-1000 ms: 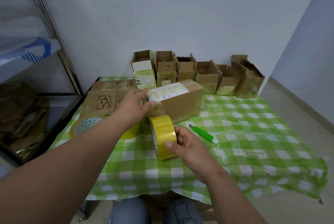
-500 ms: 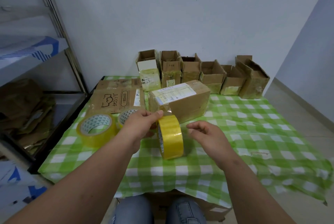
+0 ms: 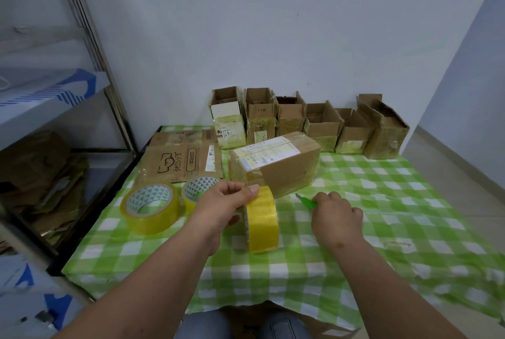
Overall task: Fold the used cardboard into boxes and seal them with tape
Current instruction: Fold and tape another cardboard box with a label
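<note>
Near the desk's (image 3: 410,202) front edge, the left hand (image 3: 221,207) pinches an upright tape roll (image 3: 262,219) just before the sealed box (image 3: 276,165), while the right hand (image 3: 337,217) curls around a green cutter (image 3: 307,201) beside open checked cloth (image 3: 396,256).

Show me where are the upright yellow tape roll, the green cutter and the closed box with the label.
Upright yellow tape roll (image 3: 263,225), head view: on its outer yellow band.
Green cutter (image 3: 308,203), head view: on the green handle just before the right hand.
Closed box (image 3: 289,172), head view: on its brown front side.
</note>
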`<control>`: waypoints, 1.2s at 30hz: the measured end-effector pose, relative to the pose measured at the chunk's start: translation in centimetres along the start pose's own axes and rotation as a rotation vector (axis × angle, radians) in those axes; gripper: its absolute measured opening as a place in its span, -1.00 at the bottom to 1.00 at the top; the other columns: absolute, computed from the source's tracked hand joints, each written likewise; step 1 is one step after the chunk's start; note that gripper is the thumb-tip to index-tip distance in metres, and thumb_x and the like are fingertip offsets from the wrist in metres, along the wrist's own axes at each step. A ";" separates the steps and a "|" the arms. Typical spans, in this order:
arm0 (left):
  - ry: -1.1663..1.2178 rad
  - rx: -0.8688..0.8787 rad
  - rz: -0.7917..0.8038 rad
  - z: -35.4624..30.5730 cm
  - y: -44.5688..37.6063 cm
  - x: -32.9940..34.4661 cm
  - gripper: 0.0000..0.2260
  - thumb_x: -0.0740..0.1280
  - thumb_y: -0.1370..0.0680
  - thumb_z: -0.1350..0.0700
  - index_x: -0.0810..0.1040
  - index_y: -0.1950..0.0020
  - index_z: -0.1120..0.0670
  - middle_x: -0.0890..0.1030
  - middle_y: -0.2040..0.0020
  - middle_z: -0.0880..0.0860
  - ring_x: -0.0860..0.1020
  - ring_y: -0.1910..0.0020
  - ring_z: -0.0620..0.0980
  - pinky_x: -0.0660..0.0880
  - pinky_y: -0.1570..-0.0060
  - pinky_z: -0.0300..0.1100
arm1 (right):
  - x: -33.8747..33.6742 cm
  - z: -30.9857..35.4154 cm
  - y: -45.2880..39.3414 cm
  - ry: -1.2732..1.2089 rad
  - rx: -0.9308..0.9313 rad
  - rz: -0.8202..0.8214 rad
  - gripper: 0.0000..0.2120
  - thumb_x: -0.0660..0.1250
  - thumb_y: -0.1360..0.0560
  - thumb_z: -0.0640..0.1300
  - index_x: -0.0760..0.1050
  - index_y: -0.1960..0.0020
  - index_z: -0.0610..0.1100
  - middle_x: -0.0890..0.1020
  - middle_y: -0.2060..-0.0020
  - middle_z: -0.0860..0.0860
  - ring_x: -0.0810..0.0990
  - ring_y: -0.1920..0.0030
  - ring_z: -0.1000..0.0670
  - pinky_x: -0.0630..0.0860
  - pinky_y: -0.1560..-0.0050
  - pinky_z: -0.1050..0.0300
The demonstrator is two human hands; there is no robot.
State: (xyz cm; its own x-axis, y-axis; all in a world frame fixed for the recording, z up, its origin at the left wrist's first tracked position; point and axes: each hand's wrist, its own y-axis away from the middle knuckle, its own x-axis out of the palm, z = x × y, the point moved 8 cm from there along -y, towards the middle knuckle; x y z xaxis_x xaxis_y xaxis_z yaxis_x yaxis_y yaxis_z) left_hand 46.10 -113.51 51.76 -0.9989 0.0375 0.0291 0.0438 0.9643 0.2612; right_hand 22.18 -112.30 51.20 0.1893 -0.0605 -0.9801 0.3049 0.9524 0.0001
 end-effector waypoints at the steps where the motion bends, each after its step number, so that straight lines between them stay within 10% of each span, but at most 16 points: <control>1: -0.007 0.007 0.011 0.0 0.1 0.1 -0.57 0.60 -0.27 -0.10 0.62 -0.05 0.05 0.70 -0.04 0.05 0.63 -0.10 0.11 0.54 -0.18 0.13 | -0.6 0.1 0.1 -0.063 0.010 -0.023 -0.72 0.14 -0.61 -0.13 0.41 -0.29 0.02 0.49 -0.15 0.00 0.45 -0.21 -0.09 0.28 -0.17 -0.06; 9: 0.034 0.009 0.025 0.5 0.6 0.6 -0.38 0.60 -0.18 -0.12 0.56 -0.20 -0.03 0.65 -0.13 0.00 0.62 -0.11 0.02 0.51 -0.15 0.06 | -6.5 5.3 1.7 -0.495 -0.286 0.006 -0.72 0.21 -0.64 -0.06 0.52 -0.32 0.04 0.57 -0.11 0.05 0.55 -0.06 -0.01 0.50 -0.12 0.02; 36: -0.002 0.018 0.035 0.2 1.0 1.1 -0.42 0.57 -0.23 -0.13 0.52 -0.19 -0.04 0.63 -0.15 -0.03 0.63 -0.06 -0.02 0.55 0.02 -0.09 | -7.3 12.0 0.3 -0.091 -0.448 0.200 -0.77 0.21 -0.62 0.01 0.64 -0.08 0.02 0.65 0.11 0.02 0.59 0.04 -0.03 0.50 0.10 0.12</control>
State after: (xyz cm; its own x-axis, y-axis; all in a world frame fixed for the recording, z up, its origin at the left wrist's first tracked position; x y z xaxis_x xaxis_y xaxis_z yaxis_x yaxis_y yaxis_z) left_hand 45.08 -112.42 51.87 -0.9968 0.0714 0.0356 0.0779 0.9669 0.2431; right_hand 32.08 -115.14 60.75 0.2895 0.1294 -0.9484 -0.1732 0.9815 0.0810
